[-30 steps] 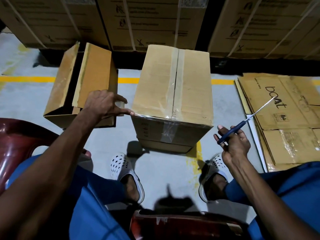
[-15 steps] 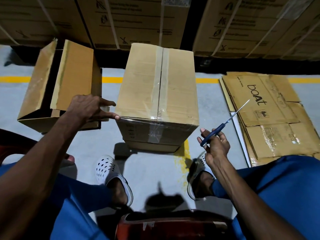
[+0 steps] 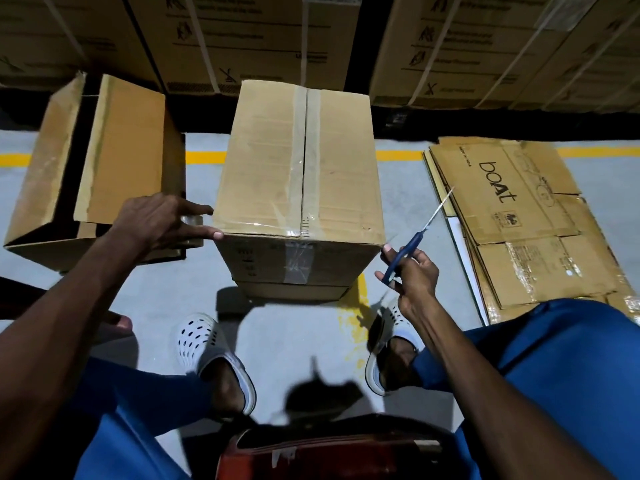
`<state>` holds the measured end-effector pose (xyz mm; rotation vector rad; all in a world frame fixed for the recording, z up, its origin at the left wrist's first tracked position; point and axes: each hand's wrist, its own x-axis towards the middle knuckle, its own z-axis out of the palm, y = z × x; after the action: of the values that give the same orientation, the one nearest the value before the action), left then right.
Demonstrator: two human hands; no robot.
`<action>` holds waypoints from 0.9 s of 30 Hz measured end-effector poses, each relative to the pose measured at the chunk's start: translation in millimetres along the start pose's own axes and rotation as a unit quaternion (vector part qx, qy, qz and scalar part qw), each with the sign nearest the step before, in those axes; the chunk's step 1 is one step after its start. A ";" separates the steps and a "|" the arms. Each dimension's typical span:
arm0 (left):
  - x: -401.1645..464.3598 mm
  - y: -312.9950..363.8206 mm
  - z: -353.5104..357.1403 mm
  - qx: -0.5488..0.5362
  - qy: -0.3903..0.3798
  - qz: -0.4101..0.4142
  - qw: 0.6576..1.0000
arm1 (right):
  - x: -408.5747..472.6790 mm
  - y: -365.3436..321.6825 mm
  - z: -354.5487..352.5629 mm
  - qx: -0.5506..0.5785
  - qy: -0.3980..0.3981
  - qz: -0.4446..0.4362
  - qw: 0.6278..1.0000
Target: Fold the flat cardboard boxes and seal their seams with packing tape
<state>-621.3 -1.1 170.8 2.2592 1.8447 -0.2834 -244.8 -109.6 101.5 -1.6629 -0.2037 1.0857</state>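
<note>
A: What stands in front of the person?

B: A closed cardboard box (image 3: 301,188) stands on the grey floor (image 3: 298,337), between the two feet and the stacked cartons (image 3: 242,39) at the back. Clear tape (image 3: 306,157) runs along its top seam and goes down over the near edge onto the front face.

A: What does the left hand do?

B: The left hand (image 3: 159,220) is at the near left corner of the box. Its fingers curl around a roll of tape (image 3: 188,225), and one fingertip touches the top edge of the box at that corner. A thin clear strip seems to run from the roll along the near top edge, but it is hard to see.

A: And the right hand?

B: The right hand (image 3: 412,271) is just beside the near right corner of the box, not touching it. It grips a pair of scissors (image 3: 415,244) with blue handles. The blades point up and to the right, and I cannot tell if they are open or closed.

A: What else is there?

B: On the left, an open box (image 3: 93,161) lies on its side. On the right, flat boxes (image 3: 519,216) lie in a pile on the floor, and the top one shows the word "boAt". A yellow line (image 3: 204,156) crosses the floor behind the boxes. The person wears blue trousers and white sandals (image 3: 204,344).
</note>
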 end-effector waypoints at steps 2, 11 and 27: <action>0.1 -0.2 0.0 -0.005 0.001 0.003 1.000 | 0.1 -3.0 -2.0 -0.065 0.027 -0.028 0.997; 3.2 -0.3 4.5 -0.006 0.017 0.006 1.000 | -16.5 -13.3 2.8 -0.004 0.051 -0.148 0.988; 2.1 27.8 10.9 -0.100 0.008 0.024 0.995 | 28.9 -20.3 12.5 -0.175 0.119 -0.297 0.931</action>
<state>-593.9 -7.5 160.9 2.1713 1.7375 -0.0680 -229.9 -75.2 102.7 -1.8536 -0.7248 0.3966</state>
